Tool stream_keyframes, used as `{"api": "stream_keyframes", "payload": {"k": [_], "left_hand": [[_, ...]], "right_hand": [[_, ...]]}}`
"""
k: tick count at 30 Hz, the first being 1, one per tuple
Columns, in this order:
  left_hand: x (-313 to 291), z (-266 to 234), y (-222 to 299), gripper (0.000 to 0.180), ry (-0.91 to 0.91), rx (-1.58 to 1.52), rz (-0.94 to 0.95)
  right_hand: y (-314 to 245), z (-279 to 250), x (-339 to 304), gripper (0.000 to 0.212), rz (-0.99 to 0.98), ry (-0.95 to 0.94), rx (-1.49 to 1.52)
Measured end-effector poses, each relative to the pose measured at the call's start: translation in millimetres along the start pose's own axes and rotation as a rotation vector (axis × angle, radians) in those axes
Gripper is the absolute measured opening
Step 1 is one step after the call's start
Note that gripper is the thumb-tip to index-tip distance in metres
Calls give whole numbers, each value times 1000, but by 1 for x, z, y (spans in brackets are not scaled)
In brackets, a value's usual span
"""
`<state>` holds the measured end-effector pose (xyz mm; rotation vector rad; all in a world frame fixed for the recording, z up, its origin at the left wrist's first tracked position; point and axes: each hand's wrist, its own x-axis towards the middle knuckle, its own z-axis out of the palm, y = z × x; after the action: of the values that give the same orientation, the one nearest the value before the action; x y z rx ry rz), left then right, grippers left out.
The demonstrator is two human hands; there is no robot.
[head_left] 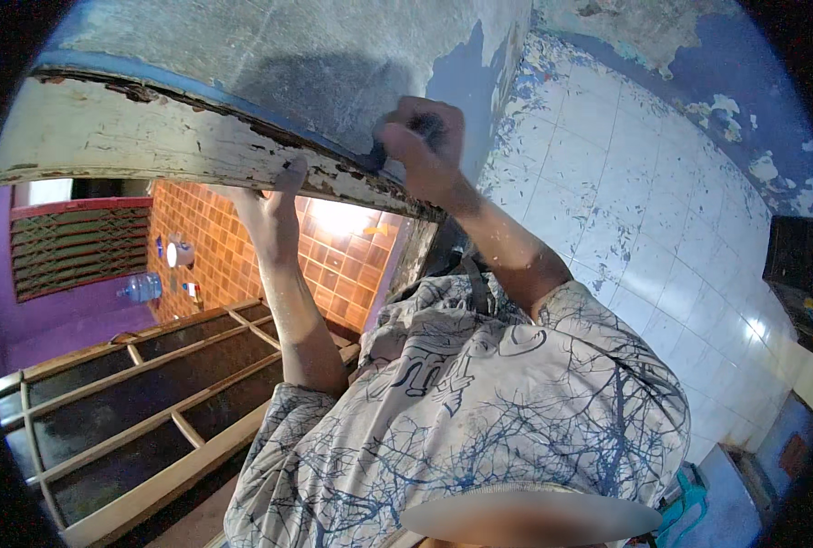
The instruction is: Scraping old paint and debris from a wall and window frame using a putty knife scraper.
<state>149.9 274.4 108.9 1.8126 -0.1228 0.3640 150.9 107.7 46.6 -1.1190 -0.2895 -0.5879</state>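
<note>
A pale tiled floor point(598, 196) fills much of the right side, strewn with small flakes toward the wall. The grey-blue wall point(178, 32), its paint patchy and peeling, spans the top. To the lower left stands a wood-barred glass panel point(141, 365); beyond it lies a brown tiled floor point(228, 242). A weathered cream wooden frame point(132, 132), chipped along its edges, runs from the left toward the middle, right against the wall.

The hands are apart, both at this frame. The left hand point(277, 215) touches its lower edge, thumb up on the face; how firmly it grips, I cannot tell. The right hand point(434, 151), blurred, is closed around a dark thing point(379, 151) at the seam between frame and wall; its exact kind is unclear.

The step in hand looks like scraping or rubbing along that seam. The next move seems to call for steady pressure from the right, with the left bracing the wood.
</note>
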Motion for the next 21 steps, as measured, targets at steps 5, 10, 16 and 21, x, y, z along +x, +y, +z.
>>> {"api": "stream_keyframes", "payload": {"k": [5, 10, 16, 21], "left_hand": [[0, 5, 2, 74, 19, 2, 10], [0, 0, -4, 93, 72, 5, -49], [2, 1, -11, 98, 81, 3, -12], [0, 0, -20, 93, 133, -37, -8]], "right_hand": [[14, -37, -13, 29, 207, 128, 84], [59, -94, -64, 30, 451, 80, -700], [62, -186, -151, 31, 728, -64, -1016], [33, -218, -143, 31, 816, -115, -1081]]}}
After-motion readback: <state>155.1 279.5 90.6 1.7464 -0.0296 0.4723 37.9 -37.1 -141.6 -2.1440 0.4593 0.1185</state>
